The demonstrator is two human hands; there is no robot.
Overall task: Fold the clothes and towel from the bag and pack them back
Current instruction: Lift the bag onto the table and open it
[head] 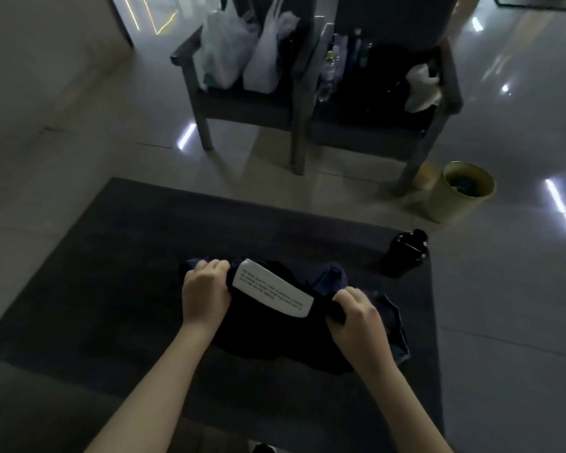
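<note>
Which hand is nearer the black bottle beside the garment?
Right. The right hand grips the dark garment, left of the black bottle and apart from it; the left hand grips the garment's other end, farther left.

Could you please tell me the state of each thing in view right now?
Left hand: grips the garment at its left end.
Right hand: grips its right end.
Garment: bunched, not yet folded, on the table, white patch up.
Bottle: standing on the table, apart from the garment.
Bin: upright on the floor, open-topped, something dark inside.
Plastic bags: propped on the left chair.
</note>
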